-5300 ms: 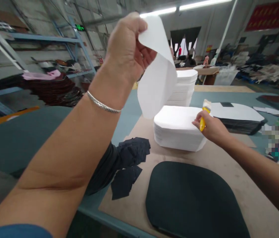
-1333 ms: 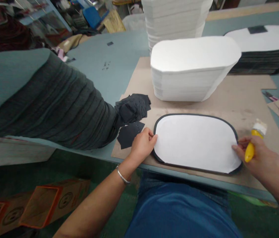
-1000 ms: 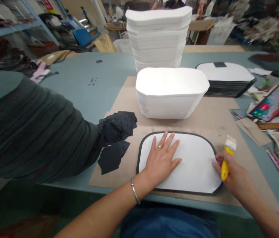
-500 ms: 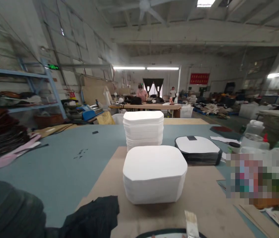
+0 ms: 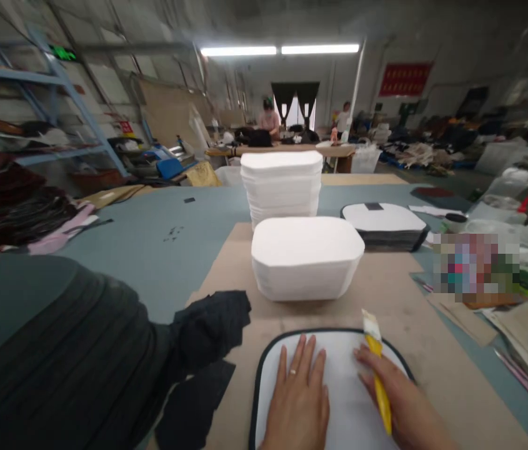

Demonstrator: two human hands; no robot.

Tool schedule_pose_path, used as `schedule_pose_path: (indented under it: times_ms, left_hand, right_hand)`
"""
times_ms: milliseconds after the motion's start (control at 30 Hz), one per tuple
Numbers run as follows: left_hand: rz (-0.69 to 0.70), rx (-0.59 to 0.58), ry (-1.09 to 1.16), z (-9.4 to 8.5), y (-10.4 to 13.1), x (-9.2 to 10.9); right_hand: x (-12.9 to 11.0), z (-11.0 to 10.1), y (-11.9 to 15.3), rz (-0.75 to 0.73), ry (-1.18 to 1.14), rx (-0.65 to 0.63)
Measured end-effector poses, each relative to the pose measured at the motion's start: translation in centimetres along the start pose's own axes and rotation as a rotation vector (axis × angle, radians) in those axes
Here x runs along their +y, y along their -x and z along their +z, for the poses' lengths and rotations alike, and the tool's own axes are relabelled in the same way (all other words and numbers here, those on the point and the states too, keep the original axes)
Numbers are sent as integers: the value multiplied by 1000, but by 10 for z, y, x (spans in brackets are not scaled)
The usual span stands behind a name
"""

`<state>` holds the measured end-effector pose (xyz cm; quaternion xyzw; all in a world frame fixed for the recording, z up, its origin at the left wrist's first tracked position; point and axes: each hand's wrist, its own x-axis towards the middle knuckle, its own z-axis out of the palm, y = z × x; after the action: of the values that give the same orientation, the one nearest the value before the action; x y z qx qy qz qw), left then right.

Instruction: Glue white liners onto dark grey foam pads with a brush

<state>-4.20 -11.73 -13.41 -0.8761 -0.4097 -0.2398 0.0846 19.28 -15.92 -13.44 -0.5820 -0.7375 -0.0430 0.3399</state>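
Observation:
My left hand point(image 5: 297, 397), with a ring on one finger, lies flat with fingers stretched out on a white panel point(image 5: 345, 400) edged in black. The panel rests on brown board at the bottom of the head view, its near part cut off by the frame. My right hand point(image 5: 402, 390) holds a flat paintbrush point(image 5: 382, 394) with a yellow handle, bristles pointing up and away from me. That hand is over the right part of the panel, fingertips at or near its surface. Just beyond stands a stack of white rounded sheets point(image 5: 307, 250).
A taller white stack point(image 5: 282, 181) stands behind. Black-edged panels point(image 5: 383, 225) are piled at its right. Dark grey sheets point(image 5: 104, 337) and black cloth pieces point(image 5: 212, 328) lie at left. Bottles point(image 5: 507, 194) and folded cloth point(image 5: 526, 337) sit at right. Two people are in the background.
The view has tilted down, bringing both hands and most of the panel into sight. Earlier only the brush's bristles, fingertips and the panel's far edge showed at the bottom.

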Motion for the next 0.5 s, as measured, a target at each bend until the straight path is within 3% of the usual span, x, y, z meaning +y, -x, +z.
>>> schedule_pose_path:
  times_ms: [100, 200, 333, 433, 500]
  left_hand:
    - [-87, -147, 106, -34, 4, 2]
    - [-125, -237, 159, -45, 10, 5]
    - [-137, -242, 182, -44, 13, 9]
    - [-164, -261, 193, -46, 11, 10]
    - [-174, -273, 204, -48, 10, 12]
  right_hand:
    - [-4, -48, -16, 83, -69, -64]
    - [-4, -72, -48, 201, -103, 31]
    - [-26, -52, -90, 428, -392, -145]
    - [-44, -28, -107, 426, -442, -288]
    - [-45, -21, -110, 407, -380, -311]
